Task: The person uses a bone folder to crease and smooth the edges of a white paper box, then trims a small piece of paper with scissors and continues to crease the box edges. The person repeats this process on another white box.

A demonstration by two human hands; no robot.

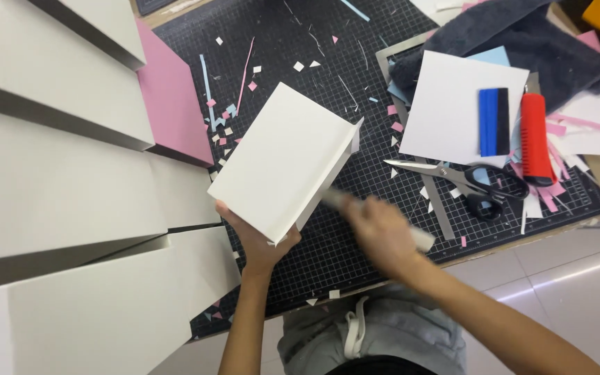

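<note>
Black gridded cutting mat (pixel 355 69) covers the desk, littered with pink, white and blue paper scraps; grey tiled floor shows at lower right.

Left hand (pixel 255 239): fingers closed around the near lower corner of a white box (pixel 282 160), thumb on the corner's top face. Box is lifted off the mat and tilted, broad face toward the camera, with a thin flap sticking out at its upper right edge. Box sits at frame centre, above the mat, just right of the stacked boxes.

Right hand (pixel 380 232): curled shut around a pale stick-like tool (pixel 421 239). Hand and tool are motion-blurred. One end of the tool pokes out toward the box's lower right side; contact can't be confirmed. Other end sticks out right of the hand. Can't tell what kind of tool it is.

Left third of frame: stack of large white boxes (pixel 57 180), cut off by the frame edge, with a pink box (pixel 171 97) partly hidden behind them.

Right side, well apart from both hands: scissors (pixel 453 177) on the mat, a white sheet (pixel 446 104) carrying a blue squeegee (pixel 494 121), a red utility knife (pixel 536 139) just beside it, and a dark cloth (pixel 522 42) behind. Metal ruler (pixel 439 201) is partly covered by the scissors and sheet.
</note>
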